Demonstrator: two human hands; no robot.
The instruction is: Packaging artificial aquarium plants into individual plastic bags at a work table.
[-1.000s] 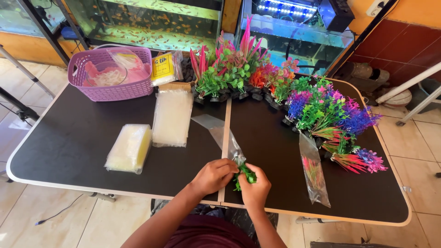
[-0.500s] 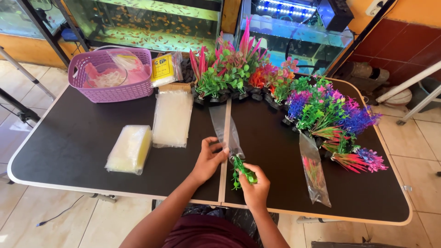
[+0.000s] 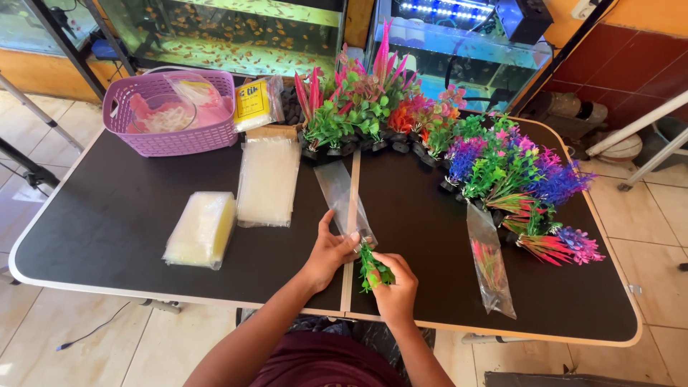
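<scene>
Fish tanks [image 3: 236,29] line the wall behind a black folding table [image 3: 100,222]. At the table's back left corner stands a purple plastic basket [image 3: 172,136] with clear bags of pale and pink material inside it. Beside it lie two stacks of clear bags [image 3: 266,183], and a row of colourful plastic plants [image 3: 502,165] curves along the back. One filled clear sleeve [image 3: 491,265] holds a pink plant. The left hand [image 3: 331,251] rests with spread fingers on an empty clear sleeve [image 3: 342,201]. The right hand [image 3: 396,287] is clamped on a small green plastic plant [image 3: 373,269] at the sleeve's mouth.
</scene>
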